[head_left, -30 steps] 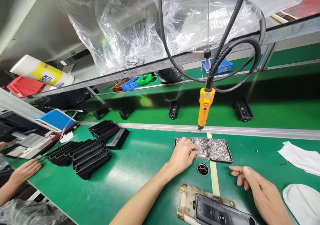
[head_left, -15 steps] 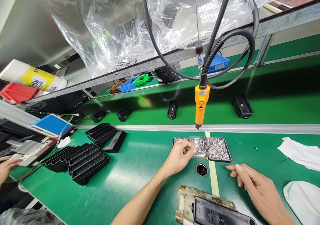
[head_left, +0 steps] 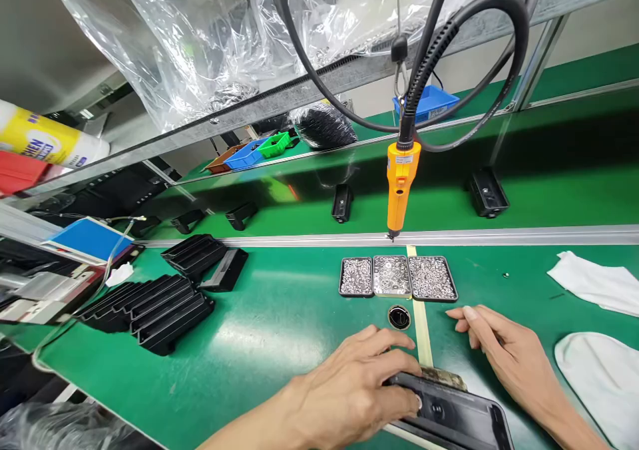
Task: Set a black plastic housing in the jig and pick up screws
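My left hand [head_left: 355,387] lies on the left end of a flat black part [head_left: 456,418] that rests on a worn jig [head_left: 446,377] at the near table edge; whether anything is pinched in its fingers I cannot tell. My right hand [head_left: 504,353] rests flat on the green mat just right of the jig, fingers spread, holding nothing. Beyond the hands lie three small black trays [head_left: 398,277] full of tiny metal fasteners and a small round black emblem [head_left: 399,317]. An orange electric screwdriver [head_left: 399,187] hangs on its cable above the trays.
Stacks of black louvred parts [head_left: 160,307] lie at the left. White cloths [head_left: 596,283] and a white pad [head_left: 602,380] sit at the right. Black parts [head_left: 486,194] ride the conveyor behind a metal rail. Plastic bags hang from the shelf overhead.
My left hand has pulled back from the fastener trays and come down onto the black part on the jig. A neighbour's hand at the far left is gone from view.
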Demonstrator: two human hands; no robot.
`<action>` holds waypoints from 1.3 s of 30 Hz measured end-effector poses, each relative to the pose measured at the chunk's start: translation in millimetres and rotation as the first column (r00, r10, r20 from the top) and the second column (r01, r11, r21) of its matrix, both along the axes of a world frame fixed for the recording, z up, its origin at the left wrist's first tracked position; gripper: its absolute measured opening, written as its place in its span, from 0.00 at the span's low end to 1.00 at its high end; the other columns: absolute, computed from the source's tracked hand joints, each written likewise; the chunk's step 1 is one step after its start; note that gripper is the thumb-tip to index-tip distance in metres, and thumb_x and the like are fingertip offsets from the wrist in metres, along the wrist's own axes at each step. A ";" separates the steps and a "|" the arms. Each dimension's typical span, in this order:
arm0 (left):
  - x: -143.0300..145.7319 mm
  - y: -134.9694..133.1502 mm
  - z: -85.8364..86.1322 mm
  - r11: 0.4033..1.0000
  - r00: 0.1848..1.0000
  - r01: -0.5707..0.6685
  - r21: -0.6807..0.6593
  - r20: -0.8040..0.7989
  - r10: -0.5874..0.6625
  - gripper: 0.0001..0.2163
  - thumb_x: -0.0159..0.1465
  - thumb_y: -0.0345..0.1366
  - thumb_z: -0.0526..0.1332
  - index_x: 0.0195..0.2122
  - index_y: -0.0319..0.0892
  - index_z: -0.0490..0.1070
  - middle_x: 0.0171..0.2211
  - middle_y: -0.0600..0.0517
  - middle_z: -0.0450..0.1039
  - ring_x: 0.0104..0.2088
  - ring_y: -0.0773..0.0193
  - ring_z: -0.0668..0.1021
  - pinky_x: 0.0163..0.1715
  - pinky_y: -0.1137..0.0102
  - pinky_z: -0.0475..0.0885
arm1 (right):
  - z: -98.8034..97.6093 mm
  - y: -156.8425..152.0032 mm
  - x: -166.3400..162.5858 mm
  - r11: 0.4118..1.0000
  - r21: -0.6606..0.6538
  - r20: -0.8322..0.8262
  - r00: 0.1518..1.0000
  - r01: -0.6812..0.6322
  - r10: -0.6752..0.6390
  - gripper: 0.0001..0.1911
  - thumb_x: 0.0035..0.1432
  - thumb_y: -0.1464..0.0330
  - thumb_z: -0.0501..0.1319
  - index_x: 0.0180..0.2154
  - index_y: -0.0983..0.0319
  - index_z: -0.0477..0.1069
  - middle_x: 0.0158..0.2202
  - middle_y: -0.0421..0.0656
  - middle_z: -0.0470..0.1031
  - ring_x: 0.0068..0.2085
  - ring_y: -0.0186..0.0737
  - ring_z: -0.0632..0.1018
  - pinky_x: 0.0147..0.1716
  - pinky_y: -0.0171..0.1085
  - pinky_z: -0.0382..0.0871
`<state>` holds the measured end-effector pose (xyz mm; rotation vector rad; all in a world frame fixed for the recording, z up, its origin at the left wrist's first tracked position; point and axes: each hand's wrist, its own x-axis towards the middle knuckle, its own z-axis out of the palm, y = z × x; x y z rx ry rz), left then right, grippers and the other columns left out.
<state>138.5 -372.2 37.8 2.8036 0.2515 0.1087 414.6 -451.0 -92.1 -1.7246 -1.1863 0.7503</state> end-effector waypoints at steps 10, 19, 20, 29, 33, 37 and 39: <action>-15.8 2.5 -23.9 0.997 0.997 0.078 0.000 0.023 -0.078 0.28 0.70 0.62 0.61 0.63 0.50 0.69 0.69 0.44 0.64 0.71 0.40 0.63 0.58 0.45 0.76 | 5.4 1.5 -3.3 0.999 0.026 -0.008 0.999 -0.034 0.034 0.28 0.72 0.43 0.53 0.41 0.55 0.80 0.36 0.40 0.77 0.31 0.40 0.74 0.33 0.39 0.66; -8.4 0.6 -39.1 0.994 0.996 0.078 -0.071 0.059 -0.074 0.28 0.68 0.61 0.64 0.65 0.55 0.68 0.72 0.47 0.59 0.73 0.36 0.58 0.62 0.40 0.71 | 6.1 1.5 -2.2 0.999 0.028 0.028 0.999 -0.037 0.037 0.27 0.72 0.43 0.53 0.43 0.54 0.81 0.35 0.39 0.77 0.30 0.39 0.75 0.32 0.38 0.68; -9.2 0.5 -38.7 0.993 0.994 0.072 -0.091 0.092 -0.064 0.26 0.70 0.59 0.62 0.65 0.55 0.68 0.72 0.48 0.60 0.73 0.39 0.58 0.64 0.41 0.70 | 3.7 1.8 -1.0 0.999 0.041 0.034 0.999 -0.031 0.030 0.27 0.71 0.42 0.53 0.43 0.54 0.81 0.34 0.39 0.77 0.30 0.39 0.75 0.31 0.38 0.69; -19.8 72.5 -50.5 0.746 0.680 -0.626 -0.228 0.308 0.665 0.11 0.76 0.38 0.58 0.41 0.43 0.80 0.42 0.46 0.79 0.48 0.53 0.75 0.52 0.56 0.72 | -44.9 5.9 16.6 1.000 0.022 0.098 0.995 0.012 -0.014 0.29 0.62 0.36 0.56 0.45 0.47 0.83 0.38 0.39 0.80 0.32 0.44 0.78 0.33 0.40 0.76; -11.3 104.5 -69.8 0.737 0.696 -0.656 -0.165 0.244 0.675 0.06 0.72 0.33 0.63 0.42 0.43 0.80 0.40 0.47 0.76 0.47 0.52 0.72 0.51 0.56 0.70 | -47.3 4.2 16.9 1.000 0.013 0.093 0.995 0.020 -0.022 0.31 0.61 0.35 0.56 0.45 0.48 0.83 0.38 0.40 0.80 0.32 0.44 0.77 0.29 0.39 0.76; 2.6 110.1 -81.1 0.740 0.716 -0.662 -0.119 0.194 0.671 0.03 0.68 0.32 0.68 0.42 0.43 0.80 0.39 0.47 0.74 0.46 0.51 0.71 0.50 0.56 0.68 | -44.3 4.9 16.2 1.000 0.012 0.073 0.997 0.025 -0.026 0.31 0.61 0.35 0.56 0.44 0.49 0.83 0.37 0.40 0.79 0.31 0.42 0.77 0.29 0.38 0.75; 6.3 110.3 -83.9 0.730 0.707 -0.675 -0.111 0.185 0.682 0.01 0.68 0.31 0.68 0.40 0.42 0.79 0.39 0.47 0.74 0.45 0.51 0.70 0.49 0.56 0.68 | -43.8 5.9 16.3 1.000 0.001 0.072 0.997 0.018 -0.018 0.31 0.61 0.35 0.56 0.44 0.49 0.83 0.36 0.40 0.79 0.31 0.42 0.77 0.29 0.38 0.75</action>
